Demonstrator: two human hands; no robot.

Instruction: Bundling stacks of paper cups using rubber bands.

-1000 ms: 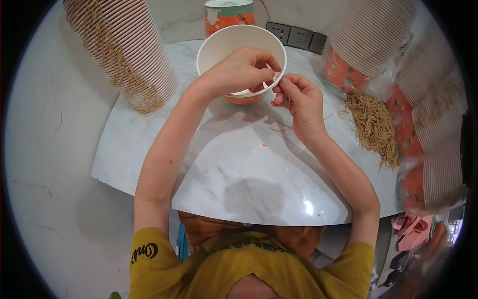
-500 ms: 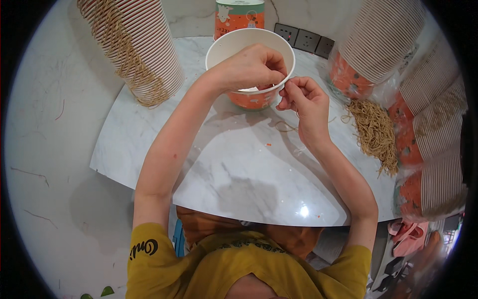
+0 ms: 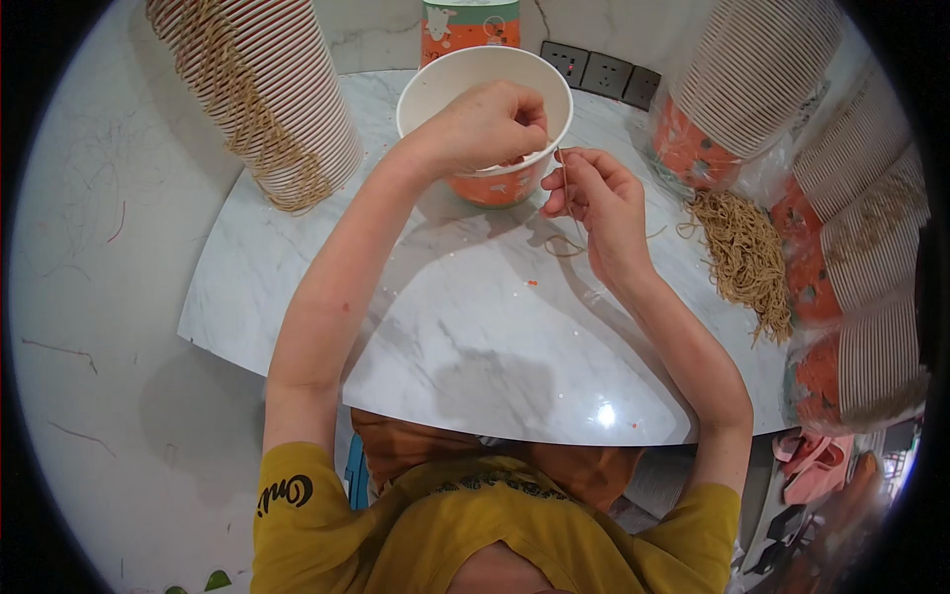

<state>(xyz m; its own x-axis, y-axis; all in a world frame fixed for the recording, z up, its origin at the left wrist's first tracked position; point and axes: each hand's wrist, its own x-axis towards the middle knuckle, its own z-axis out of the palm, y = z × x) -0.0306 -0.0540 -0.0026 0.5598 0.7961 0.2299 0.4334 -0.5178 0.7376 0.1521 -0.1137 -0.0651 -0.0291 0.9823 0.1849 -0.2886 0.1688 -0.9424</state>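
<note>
Orange-and-white paper cup [image 3: 492,148] upright on marble table [image 3: 465,327]. Left hand [image 3: 485,127] curled over rim, fingers seemingly pinching something inside. Right hand [image 3: 597,203] just beside cup, pinching thin tan string [image 3: 566,238].

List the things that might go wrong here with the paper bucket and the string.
1. The left hand grips the paper bucket by its rim only; a hard pull on the string in the right hand might tip it.
2. The thin string could slip from the pinch; its slack lies loose on the marble table.
3. The leaning cup stack stands near the left forearm; a bump might topple it.
</note>
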